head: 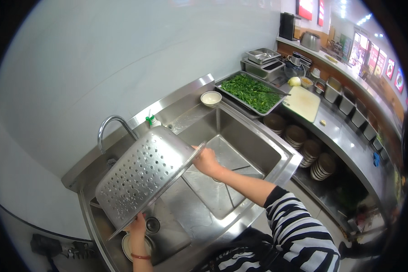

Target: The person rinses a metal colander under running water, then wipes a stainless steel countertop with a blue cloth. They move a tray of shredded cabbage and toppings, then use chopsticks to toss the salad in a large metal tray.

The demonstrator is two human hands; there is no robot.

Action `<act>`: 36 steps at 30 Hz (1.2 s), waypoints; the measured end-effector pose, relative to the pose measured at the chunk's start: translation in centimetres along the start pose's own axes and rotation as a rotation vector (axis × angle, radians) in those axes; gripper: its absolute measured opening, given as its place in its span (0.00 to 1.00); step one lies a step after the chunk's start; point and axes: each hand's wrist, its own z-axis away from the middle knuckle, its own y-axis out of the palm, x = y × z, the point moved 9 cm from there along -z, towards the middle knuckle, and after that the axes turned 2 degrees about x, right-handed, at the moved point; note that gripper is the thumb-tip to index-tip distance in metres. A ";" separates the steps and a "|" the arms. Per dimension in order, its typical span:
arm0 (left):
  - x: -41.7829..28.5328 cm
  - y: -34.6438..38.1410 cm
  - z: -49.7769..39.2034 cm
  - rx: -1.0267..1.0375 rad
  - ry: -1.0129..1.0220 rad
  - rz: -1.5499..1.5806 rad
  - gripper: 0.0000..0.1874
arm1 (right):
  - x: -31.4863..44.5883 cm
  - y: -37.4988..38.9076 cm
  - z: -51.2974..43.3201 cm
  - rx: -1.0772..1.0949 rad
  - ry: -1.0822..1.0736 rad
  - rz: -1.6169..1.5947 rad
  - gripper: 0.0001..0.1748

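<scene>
Both hands grip the rim of a perforated stainless steel pan [146, 166], tilted on its side above the double sink. Water drops cling to its holed underside. My left hand [137, 222] holds the lower end of the rim, over the left basin [171, 234]; its fingertips are partly hidden. At the upper end my right hand [205, 161] grasps the rim, above the right basin [255, 146]. A plate [127, 246] lies in the left basin, partly behind my left wrist. The curved chrome faucet [114, 119] rises behind the pan.
A white bowl [211, 99] and a green-topped bottle [153, 121] stand on the sink's back ledge. To the right are a tray of chopped greens [248, 91], a cutting board [302, 103] and several metal containers [346, 103]. Stacked bowls [294, 136] sit beneath the counter.
</scene>
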 end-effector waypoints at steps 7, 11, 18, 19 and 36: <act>-1.2 6.4 -0.5 -0.065 0.001 0.340 0.18 | -3.3 -5.0 -2.0 0.024 -0.057 -0.195 0.30; -3.9 9.1 -0.9 -0.127 0.105 0.398 0.22 | -8.8 -9.6 -0.4 0.067 -0.016 -0.098 0.29; -5.6 11.9 -1.4 -0.258 0.173 0.458 0.23 | -25.2 -17.9 8.6 0.170 0.313 0.082 0.15; -6.0 12.5 -1.3 -0.270 0.175 0.459 0.23 | -27.0 -19.2 10.1 0.191 0.348 0.123 0.15; -8.3 17.1 -2.8 -0.268 0.252 0.587 0.21 | -32.4 -28.5 21.8 -0.032 0.677 0.210 0.10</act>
